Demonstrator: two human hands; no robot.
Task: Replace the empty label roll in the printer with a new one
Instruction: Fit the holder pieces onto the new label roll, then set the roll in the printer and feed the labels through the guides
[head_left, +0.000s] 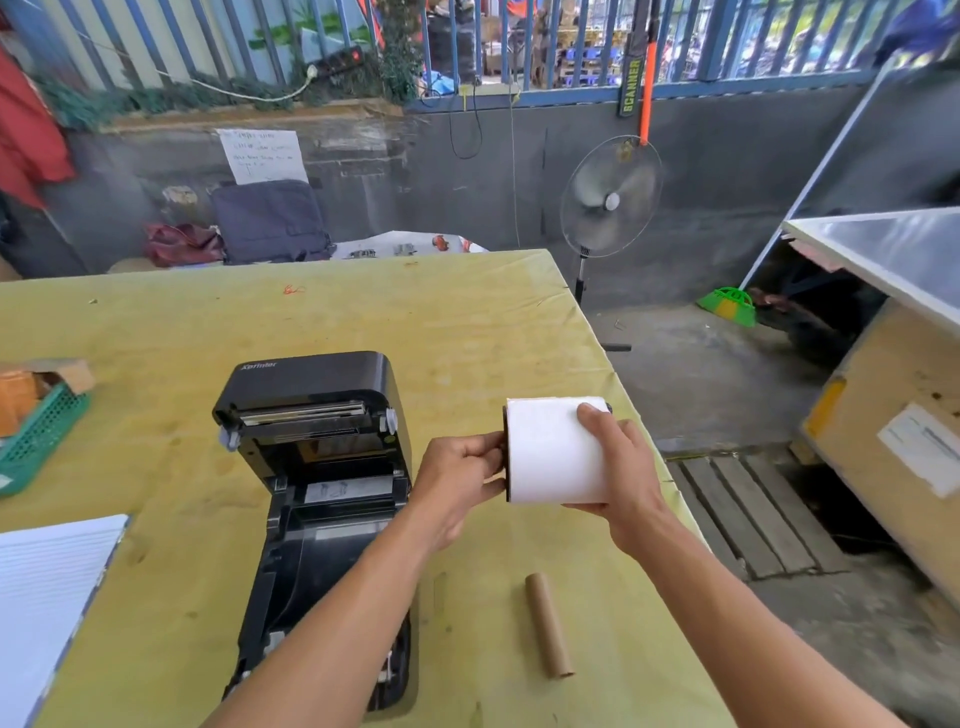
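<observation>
You hold the new roll (556, 451) in the air at centre right of the frame, above the table (156, 332) and just right of the printer (311, 415). Your right hand (626, 478) cups it from below and behind, thumb laid over its top right corner. Your left hand (457, 478) is pinched on the black flange (506, 452) at the roll's left end; how far that piece is seated in the roll I cannot tell from this angle. The printer stands with its lid swung up and back, the bay beneath it open. The empty core (548, 625) lies on the table at lower centre, apart from the printer. A green basket (36, 431) sits at the left edge.
</observation>
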